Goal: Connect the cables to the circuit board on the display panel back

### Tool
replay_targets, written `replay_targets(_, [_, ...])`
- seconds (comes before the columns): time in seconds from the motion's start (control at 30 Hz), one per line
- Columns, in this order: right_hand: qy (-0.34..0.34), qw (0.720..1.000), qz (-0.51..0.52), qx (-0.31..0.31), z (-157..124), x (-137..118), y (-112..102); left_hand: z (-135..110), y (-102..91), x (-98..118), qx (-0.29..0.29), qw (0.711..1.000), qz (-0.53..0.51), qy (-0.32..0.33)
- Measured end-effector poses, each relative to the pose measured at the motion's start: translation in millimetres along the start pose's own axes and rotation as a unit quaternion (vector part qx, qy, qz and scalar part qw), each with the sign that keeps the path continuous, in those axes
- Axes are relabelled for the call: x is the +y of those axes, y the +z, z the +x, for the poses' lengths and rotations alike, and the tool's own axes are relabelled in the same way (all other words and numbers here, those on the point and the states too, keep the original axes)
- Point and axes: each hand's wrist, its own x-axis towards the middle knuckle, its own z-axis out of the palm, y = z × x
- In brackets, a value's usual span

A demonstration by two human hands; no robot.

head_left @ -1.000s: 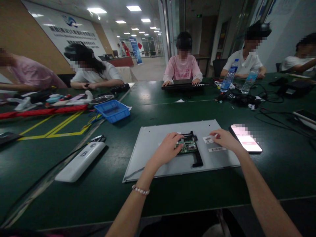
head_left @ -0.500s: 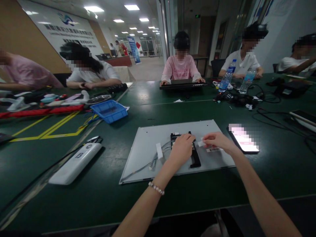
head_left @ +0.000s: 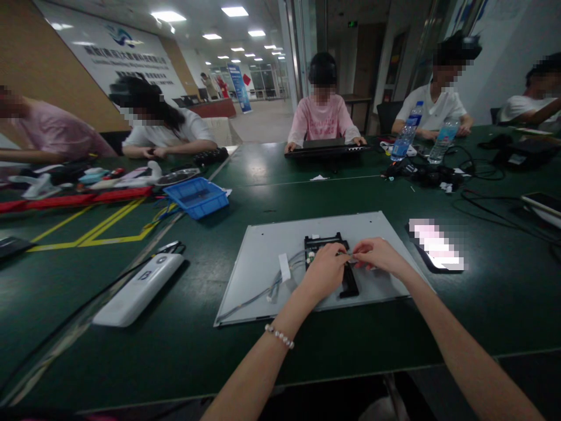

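A grey-white flat panel [head_left: 254,251] lies on the table in front of me. A black plastic bracket [head_left: 349,285] sits at its middle, partly hidden by my hands. My left hand [head_left: 326,266] rests over the bracket, fingers bent and tips drawn together. Against those fingertips my right hand [head_left: 377,256] pinches a small whitish piece [head_left: 350,257] that looks like tape, mostly covered by fingers. Thin grey cables [head_left: 249,301] run from the bracket to the panel's lower left corner. A white strip [head_left: 284,268] lies across them.
Right of the panel lies a lit phone [head_left: 438,248]. On the left are a white power bank [head_left: 140,289] with a black cable and a blue basket [head_left: 196,199]. Two water bottles [head_left: 407,131] stand at the far right. Several people sit around the table [head_left: 280,199].
My right hand has moved left with the whitish piece, bringing its fingertips to those of my left hand. My left hand has stayed over the bracket.
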Motion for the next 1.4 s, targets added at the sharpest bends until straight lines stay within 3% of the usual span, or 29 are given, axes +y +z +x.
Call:
replay_targets(0.23, [-0.159,0.967,-0.184,0.071,2,4,0,1,2.2,0,0.012,1.0,0.005,0.0])
replay_targets(0.43, [-0.149,0.977,-0.142,0.05,1,3,-5,0,0.7,3,0.009,1.0,0.018,-0.002])
replay_targets(0.6, [-0.13,0.982,-0.104,0.09,2,1,-14,0,-9.7,4,0.033,0.999,0.001,-0.025])
replay_targets(0.7, [-0.122,0.981,-0.107,0.108,2,1,-16,1,-27.2,-8,0.073,0.996,0.0,-0.058])
replay_targets(0.8, [-0.117,0.98,-0.114,0.117,2,1,-17,-7,-50.4,-33,0.117,0.987,0.006,-0.113])
replay_targets(0.93, [-0.117,0.98,-0.127,0.103,0,2,-15,-36,-70.9,-75,0.097,0.977,-0.011,-0.191])
replay_targets(1.03, [-0.115,0.981,-0.138,0.072,-2,5,-13,-60,-70.7,-97,0.031,0.968,-0.058,-0.241])
replay_targets(1.13, [-0.121,0.977,-0.166,0.048,-3,6,-11,-73,-63.1,-105,-0.009,0.96,-0.1,-0.263])
replay_targets(1.4, [-0.161,0.965,-0.206,0.03,-3,4,-1,-65,-51.6,-102,0.006,0.96,-0.074,-0.269])
